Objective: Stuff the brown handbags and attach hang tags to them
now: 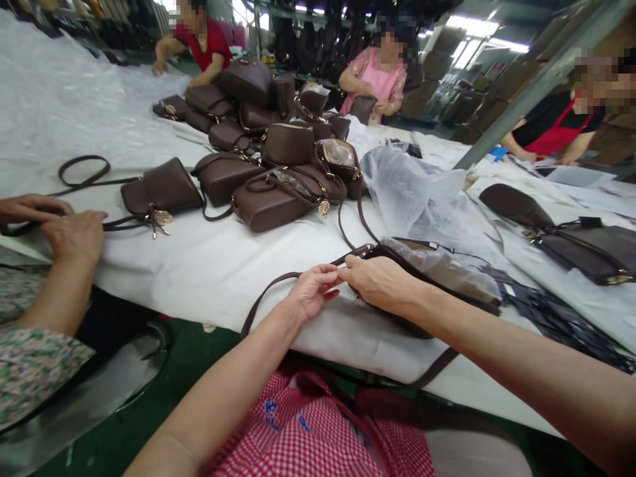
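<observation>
Close in front of me an open brown handbag lies on the white-covered table, with clear plastic wrap inside its mouth. Its dark strap loops out to the left and hangs over the table edge. At the bag's left end my left hand pinches, fingertips pressed together. Right against it, my right hand is closed too, its fingertips meeting those of the left. Whatever small thing sits between the fingertips is too small to make out.
A heap of brown handbags fills the table's middle. A co-worker's hands work at a strap on the left. Crumpled clear plastic, black straps and another bag lie rightward. A slanted metal post rises beyond. Several people stand opposite.
</observation>
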Demonstrator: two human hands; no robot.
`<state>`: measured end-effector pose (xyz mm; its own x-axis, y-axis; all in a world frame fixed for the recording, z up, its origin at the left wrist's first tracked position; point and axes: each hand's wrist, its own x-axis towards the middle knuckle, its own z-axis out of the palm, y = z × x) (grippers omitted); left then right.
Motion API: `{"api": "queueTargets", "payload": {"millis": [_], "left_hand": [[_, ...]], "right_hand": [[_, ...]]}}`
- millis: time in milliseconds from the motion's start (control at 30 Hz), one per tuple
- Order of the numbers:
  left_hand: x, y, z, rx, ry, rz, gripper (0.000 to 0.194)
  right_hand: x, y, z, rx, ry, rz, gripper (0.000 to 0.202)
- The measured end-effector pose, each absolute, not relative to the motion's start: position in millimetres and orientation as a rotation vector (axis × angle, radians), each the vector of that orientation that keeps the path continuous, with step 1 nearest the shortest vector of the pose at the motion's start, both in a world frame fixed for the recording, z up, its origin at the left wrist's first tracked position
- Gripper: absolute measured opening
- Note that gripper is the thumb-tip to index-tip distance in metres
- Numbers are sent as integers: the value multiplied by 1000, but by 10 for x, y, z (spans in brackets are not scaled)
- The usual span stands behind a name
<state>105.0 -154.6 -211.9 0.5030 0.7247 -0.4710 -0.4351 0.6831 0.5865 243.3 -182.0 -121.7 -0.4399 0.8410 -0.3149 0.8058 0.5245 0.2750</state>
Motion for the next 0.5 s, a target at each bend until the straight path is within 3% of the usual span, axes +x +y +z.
{"api": "queueTargets", "payload": {"millis": [333, 500], "left_hand": [[1134, -1539, -2092, 1131, 1082, 1113, 10], [952, -1831, -1981, 1203, 795, 1091, 30]], "right_hand": [[2263, -1732, -1264, 1479, 2281, 169, 17], [2346, -1666, -1312, 1752, 2256, 103, 18]]}}
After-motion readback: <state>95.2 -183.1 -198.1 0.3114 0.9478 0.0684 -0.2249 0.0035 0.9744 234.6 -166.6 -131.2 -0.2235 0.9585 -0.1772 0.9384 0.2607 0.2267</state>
